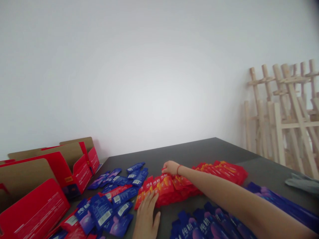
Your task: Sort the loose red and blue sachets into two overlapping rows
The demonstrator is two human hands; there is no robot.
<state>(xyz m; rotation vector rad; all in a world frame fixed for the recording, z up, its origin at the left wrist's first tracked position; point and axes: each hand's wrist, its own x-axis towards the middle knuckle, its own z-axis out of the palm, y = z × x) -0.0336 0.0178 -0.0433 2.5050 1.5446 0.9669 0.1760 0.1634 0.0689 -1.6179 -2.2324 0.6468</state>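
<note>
A long row of overlapping red packets (165,187) with orange print and white characters lies across the middle of the dark table. My left hand (147,214) rests at the row's near left end, fingers stretched out and touching the packets there. At the far edge of the row is my right hand (171,167), a red band on its wrist. Its fingers are curled closed at the top of a red packet; the fingertips are partly hidden. Below my right forearm, blue packets (196,227) form another overlapping row, partly covered by the arm.
Loose blue packets (101,212), with a few red ones mixed in, are heaped at the left. Open red cardboard boxes (35,212) stand along the left side. A grey crumpled item (302,183) lies at the right edge. Wooden easel-like frames (286,116) lean against the wall.
</note>
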